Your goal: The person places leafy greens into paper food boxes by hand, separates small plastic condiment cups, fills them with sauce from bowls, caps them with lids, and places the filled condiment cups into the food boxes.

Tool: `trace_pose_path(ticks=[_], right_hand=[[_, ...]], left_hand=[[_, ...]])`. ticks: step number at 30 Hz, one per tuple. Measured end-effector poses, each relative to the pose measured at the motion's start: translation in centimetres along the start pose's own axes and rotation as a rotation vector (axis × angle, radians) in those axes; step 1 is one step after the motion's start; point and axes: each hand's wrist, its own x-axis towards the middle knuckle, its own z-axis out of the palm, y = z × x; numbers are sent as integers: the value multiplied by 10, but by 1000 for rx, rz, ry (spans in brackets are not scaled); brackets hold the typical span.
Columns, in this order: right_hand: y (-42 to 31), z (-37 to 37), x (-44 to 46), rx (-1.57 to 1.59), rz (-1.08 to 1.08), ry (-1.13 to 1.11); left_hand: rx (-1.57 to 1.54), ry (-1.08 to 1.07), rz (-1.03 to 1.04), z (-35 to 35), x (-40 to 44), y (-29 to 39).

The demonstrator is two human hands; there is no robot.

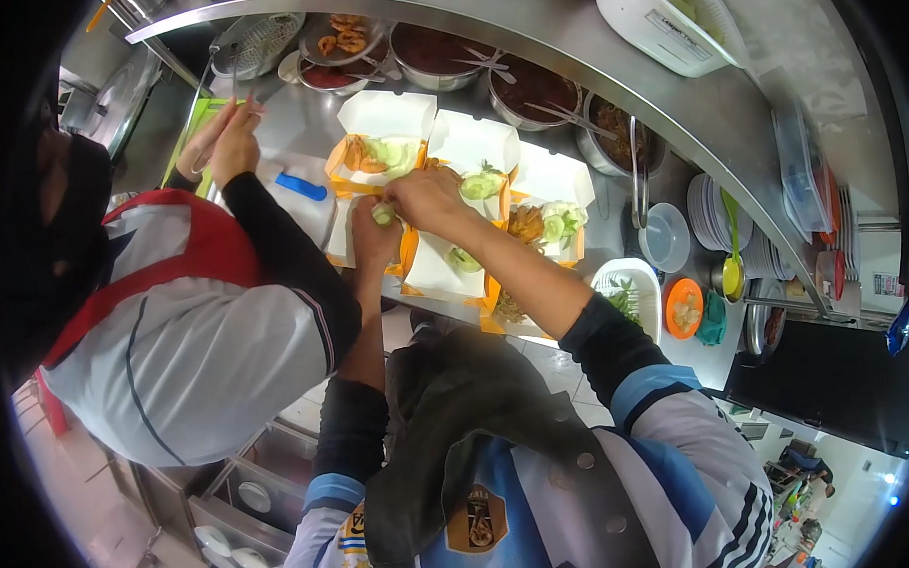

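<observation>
My left hand (374, 237) is closed around pale green cucumber slices (383, 214) above the open takeaway boxes. Beside it, my right hand (428, 198) has its fingers bent together at the slices; whatever they pinch is hidden. Several white boxes with orange outsides stand close together. The far left box (388, 113) contains fried chicken (364, 155) and lettuce (398, 156). Cucumber slices (482, 184) lie in the middle box, and more cucumber (463, 260) is in the box below my right wrist. The right box has a brown fried piece (525, 223) and greens (562, 221).
A co-worker (196, 323) stands close on my left, hands (227, 142) raised over a green board (201, 128). Pots of dark red sauce (441, 49) line the back beneath a steel shelf (526, 31). Right: a white basket of leaves (627, 288), an orange bowl (685, 308), stacked plates (709, 210).
</observation>
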Motion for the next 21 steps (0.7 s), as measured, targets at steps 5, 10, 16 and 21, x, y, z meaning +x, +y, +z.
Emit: trace_pose_path(ticks=[5, 10, 16, 21], right_hand=[[-4, 4, 6, -49, -130, -19], [-13, 0, 14, -138, -145, -144], [0, 13, 22, -170, -179, -231], [-11, -8, 20, -169, -153, -331]], left_hand=[[-10, 47, 64, 5, -5, -12], [-58, -37, 37, 1, -8, -4], [264, -292, 99, -12, -21, 13], [543, -555, 210, -9, 44, 20]])
